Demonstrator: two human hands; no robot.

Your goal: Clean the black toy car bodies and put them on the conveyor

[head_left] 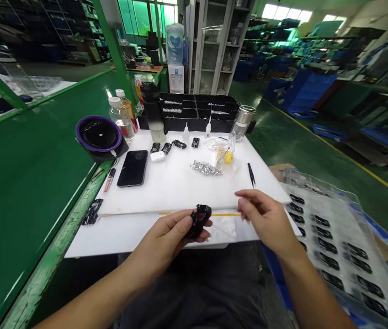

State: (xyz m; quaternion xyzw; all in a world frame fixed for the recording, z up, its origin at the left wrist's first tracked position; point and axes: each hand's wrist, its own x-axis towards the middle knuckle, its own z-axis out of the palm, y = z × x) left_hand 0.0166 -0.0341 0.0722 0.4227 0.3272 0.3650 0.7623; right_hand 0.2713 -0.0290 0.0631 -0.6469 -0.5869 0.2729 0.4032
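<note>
My left hand (168, 235) is closed around a small black plastic part (199, 220) at the near edge of the white work board (173, 183). Just to the right, my right hand (265, 219) hovers with its fingers curled and pinched near the part; whether anything is between them I cannot make out. A pile of small silver metal pieces (205, 168) lies mid-board. Black tweezers (251, 174) lie to the right of the pile. Several more black parts (175, 145) sit in a row farther back.
A black phone (132, 167), a purple-rimmed black dish (98, 134), drink bottles (123, 116) and black bins (197, 112) stand at the back. A clear tray of black parts (334, 251) sits low on my right. Green table (25, 173) lies left.
</note>
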